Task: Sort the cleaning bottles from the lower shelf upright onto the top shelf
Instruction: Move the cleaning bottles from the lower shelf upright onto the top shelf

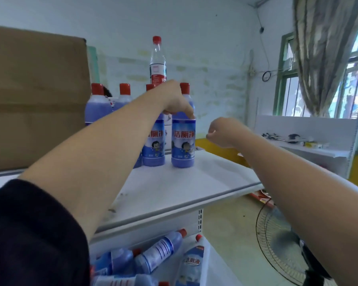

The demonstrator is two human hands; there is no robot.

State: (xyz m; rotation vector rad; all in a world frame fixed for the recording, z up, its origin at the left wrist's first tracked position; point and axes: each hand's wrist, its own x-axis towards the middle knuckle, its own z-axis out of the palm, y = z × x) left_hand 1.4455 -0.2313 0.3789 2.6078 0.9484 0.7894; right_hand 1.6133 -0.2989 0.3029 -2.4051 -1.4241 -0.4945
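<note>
Right, nearest, at btm of view: lower shelf (216, 265), white, w/ lying bottles (157, 252) heaped on it. They're blue w/ red caps, on their sides or tilted, touching each other. Fan (281, 244) sits on the floor to the right, partly behind the right forearm.

Above that, top shelf (174, 193), also white. Left arm in a dark sleeve (29, 234) reaches up over it. Left hand (174, 100) is at the front bottle (183, 145), fingers curled down round its shoulder, one fingertip at the top edge of the label. That bottle stands upright near the shelf's right side, red cap showing just right of the hand. 2nd bottle (154, 149) stands upright just left of it, close, top half hidden by the hand. Right hand (221, 132) is in the air to the right, apart from the bottles, curled into a fist w/ nothing in it.

Further back: back bottles (124, 98), upright, behind the left forearm. Clear bottle (158, 60) w/ red cap stands taller behind them. Box (35, 100), brown cardboard, fills the left.

Far right: white counter (308, 150) w/ small items too small to tell, then window (355, 79) w/ curtain (322, 48).
</note>
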